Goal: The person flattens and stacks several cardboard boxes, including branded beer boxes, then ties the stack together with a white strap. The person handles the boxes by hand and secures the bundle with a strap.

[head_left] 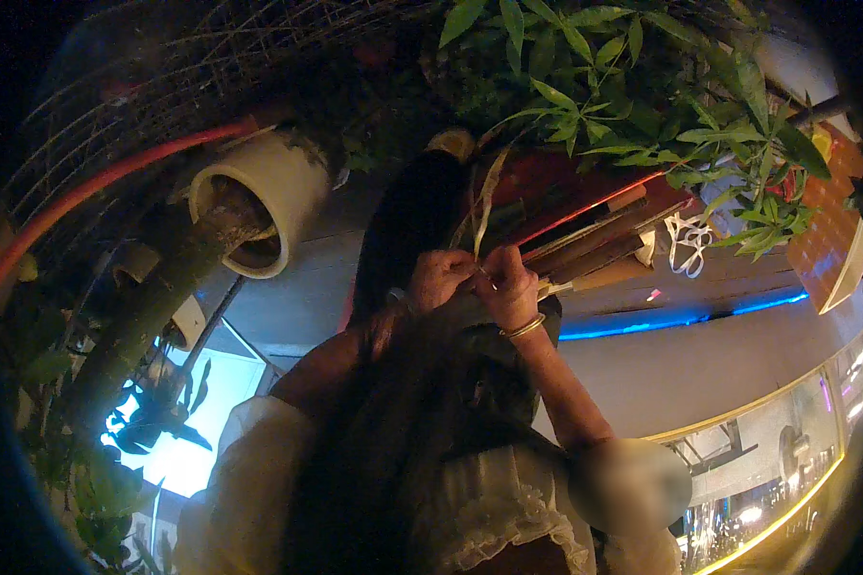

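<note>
My left hand [440,279] and my right hand [510,286] meet in front of me, fingertips almost touching. Between them a narrow yellowish strip [486,201], apparently a dried leaf, rises from the pinched fingers towards the plants above. Its lower end is hidden by my fingers. A thin bangle [523,326] circles my right wrist. Just right of my right hand are long, flat brown pieces [597,251], stacked beside a red surface. Dark hair hangs over the middle of the view and covers part of my left forearm.
Green leafy branches [590,108] hang over the upper right. At left, a thick plant stem [144,316] reaches into a tilted cream pot [306,187], near a curved red tube [122,169] and wire mesh [187,50]. White ribbon [687,244] lies right. A bright panel [187,431] glows lower left.
</note>
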`<state>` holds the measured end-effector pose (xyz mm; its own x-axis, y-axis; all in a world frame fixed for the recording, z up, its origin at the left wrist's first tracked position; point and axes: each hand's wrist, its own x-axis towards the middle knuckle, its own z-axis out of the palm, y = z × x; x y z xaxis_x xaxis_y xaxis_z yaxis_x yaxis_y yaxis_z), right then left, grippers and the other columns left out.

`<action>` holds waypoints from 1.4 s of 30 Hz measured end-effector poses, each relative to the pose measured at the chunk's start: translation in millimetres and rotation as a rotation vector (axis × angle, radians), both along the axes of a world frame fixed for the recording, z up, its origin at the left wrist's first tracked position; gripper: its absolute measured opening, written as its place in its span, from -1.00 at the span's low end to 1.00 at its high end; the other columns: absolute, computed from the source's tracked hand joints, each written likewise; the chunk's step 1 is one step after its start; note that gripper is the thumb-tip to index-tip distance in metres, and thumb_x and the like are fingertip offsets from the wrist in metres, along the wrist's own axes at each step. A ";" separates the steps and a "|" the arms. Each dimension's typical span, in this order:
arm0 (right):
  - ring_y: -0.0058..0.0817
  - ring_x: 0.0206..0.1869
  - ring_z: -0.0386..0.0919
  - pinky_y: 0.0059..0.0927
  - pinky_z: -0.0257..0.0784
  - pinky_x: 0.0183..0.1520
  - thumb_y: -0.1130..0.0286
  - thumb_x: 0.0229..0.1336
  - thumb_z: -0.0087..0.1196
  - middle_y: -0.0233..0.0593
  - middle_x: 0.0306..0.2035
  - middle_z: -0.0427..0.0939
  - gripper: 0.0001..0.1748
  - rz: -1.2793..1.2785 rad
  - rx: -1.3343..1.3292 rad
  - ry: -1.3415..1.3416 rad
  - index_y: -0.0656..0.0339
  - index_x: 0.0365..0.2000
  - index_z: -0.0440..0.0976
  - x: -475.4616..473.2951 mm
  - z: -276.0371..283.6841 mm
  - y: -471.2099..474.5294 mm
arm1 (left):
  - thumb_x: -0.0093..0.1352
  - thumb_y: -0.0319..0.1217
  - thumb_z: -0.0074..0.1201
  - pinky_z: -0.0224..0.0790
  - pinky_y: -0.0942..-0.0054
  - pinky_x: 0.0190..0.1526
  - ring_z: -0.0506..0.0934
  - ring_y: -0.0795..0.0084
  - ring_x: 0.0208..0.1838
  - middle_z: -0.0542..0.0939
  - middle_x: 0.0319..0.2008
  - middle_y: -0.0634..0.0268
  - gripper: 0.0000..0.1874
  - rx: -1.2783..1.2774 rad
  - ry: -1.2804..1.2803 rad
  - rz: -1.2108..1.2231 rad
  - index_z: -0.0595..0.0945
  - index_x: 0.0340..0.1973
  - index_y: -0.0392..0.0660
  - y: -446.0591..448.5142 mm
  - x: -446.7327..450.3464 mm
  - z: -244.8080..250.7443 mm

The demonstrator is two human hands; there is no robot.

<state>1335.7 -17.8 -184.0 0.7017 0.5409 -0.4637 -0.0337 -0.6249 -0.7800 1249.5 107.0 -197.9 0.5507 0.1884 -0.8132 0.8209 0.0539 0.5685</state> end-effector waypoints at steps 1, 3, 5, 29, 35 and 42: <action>-0.21 -0.48 0.55 -0.25 0.46 -0.42 0.53 -0.07 0.17 -0.21 -0.54 0.53 -0.81 0.040 0.025 -0.058 0.14 -0.36 0.45 1.1 0.9 -1.2 | 0.27 -0.37 0.19 0.40 0.46 -0.30 0.58 0.49 -0.37 0.67 -0.42 0.18 -0.82 -0.005 0.030 0.006 0.67 -0.30 -0.22 -0.6 0.6 -0.3; -0.23 -0.47 0.53 -0.27 0.45 -0.42 0.54 -0.08 0.15 -0.22 -0.54 0.51 -0.81 0.162 0.041 -0.196 0.14 -0.36 0.46 4.7 1.7 -1.8 | 0.27 -0.38 0.19 0.40 0.45 -0.32 0.59 0.47 -0.40 0.66 -0.44 0.17 -0.84 0.006 0.001 0.019 0.68 -0.32 -0.21 -0.3 3.1 -0.2; -0.20 -0.44 0.50 -0.23 0.44 -0.42 0.55 -0.10 0.12 -0.21 -0.52 0.50 -0.81 0.348 0.022 -0.328 0.12 -0.37 0.47 8.7 1.3 -0.5 | 0.27 -0.39 0.19 0.40 0.44 -0.34 0.60 0.40 -0.42 0.66 -0.46 0.13 -0.85 0.060 -0.116 0.045 0.68 -0.32 -0.19 1.6 6.3 1.4; 0.00 -0.13 0.38 0.00 0.34 -0.16 0.43 0.01 0.11 0.03 -0.34 0.43 -0.92 0.250 -0.307 -0.132 0.21 -0.45 0.50 -12.0 8.2 -6.1 | 0.19 -0.47 0.19 0.45 0.32 -0.36 0.60 0.11 -0.38 0.63 -0.43 0.11 -0.88 0.251 -0.403 -0.232 0.67 -0.36 -0.20 7.5 5.7 2.2; -0.03 -0.18 0.42 0.02 0.30 -0.22 0.36 -0.02 0.13 -0.06 -0.30 0.40 -0.84 0.177 -0.379 -0.101 0.15 -0.37 0.48 -18.6 13.5 -2.6 | 0.13 -0.49 0.19 0.46 0.31 -0.34 0.60 0.11 -0.36 0.62 -0.45 0.12 -0.87 0.207 -0.467 -0.300 0.67 -0.38 -0.18 13.6 10.8 -0.4; -0.04 -0.28 0.48 -0.01 0.32 -0.30 0.47 -0.05 0.09 -0.12 -0.35 0.48 -0.91 0.209 -0.353 -0.113 0.17 -0.45 0.42 -16.3 13.0 0.8 | 0.12 -0.52 0.20 0.46 0.33 -0.34 0.60 0.12 -0.37 0.62 -0.45 0.11 -0.87 0.177 -0.383 -0.295 0.67 -0.39 -0.20 14.4 14.2 0.0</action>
